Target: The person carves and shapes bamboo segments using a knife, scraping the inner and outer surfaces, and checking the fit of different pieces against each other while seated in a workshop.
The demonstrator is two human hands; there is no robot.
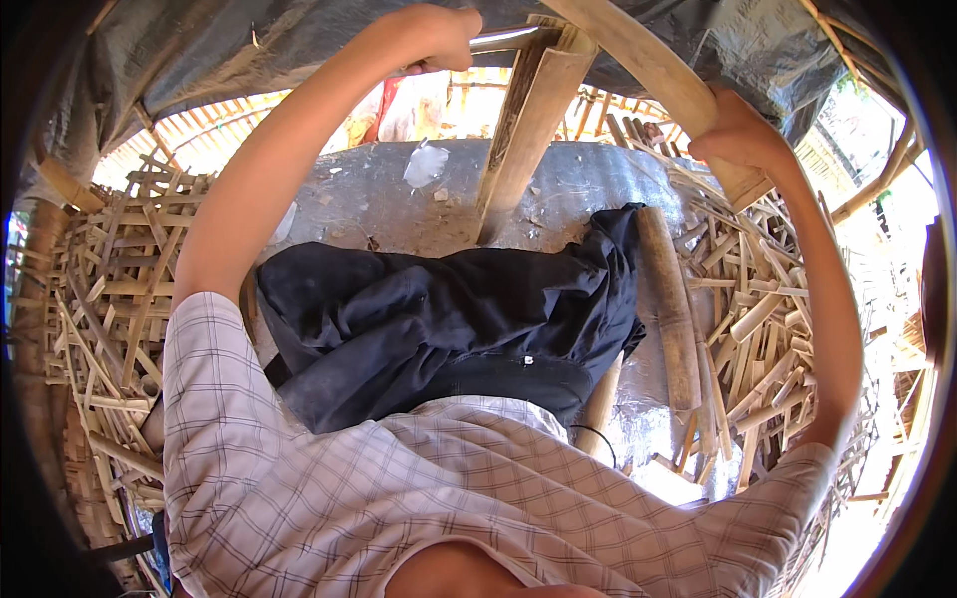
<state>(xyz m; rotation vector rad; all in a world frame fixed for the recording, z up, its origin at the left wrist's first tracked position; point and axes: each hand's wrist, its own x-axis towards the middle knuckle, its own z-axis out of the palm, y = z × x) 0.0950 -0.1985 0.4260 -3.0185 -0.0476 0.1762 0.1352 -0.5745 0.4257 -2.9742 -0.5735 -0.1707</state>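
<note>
My left hand [439,42] is raised at the top of the view, its fingers closed in a fist. A thin grey strip reaches from the fist toward the bamboo; what the fist holds is mostly hidden. At the upper right my right hand [740,132] is wrapped round a wide split bamboo piece [653,70], which slants down from the top edge to a cut end below the hand. Between my hands another split bamboo length [538,120] stands tilted, its lower end on the grey floor sheet. Black cloth [449,309] covers my legs.
Heaps of cut bamboo strips lie at the left [120,289] and right [763,339]. A round bamboo pole [670,309] rests beside my legs. Farther off, a clear plastic scrap [426,164] lies on the grey sheet [349,189]. Dark sheeting [199,55] hangs overhead.
</note>
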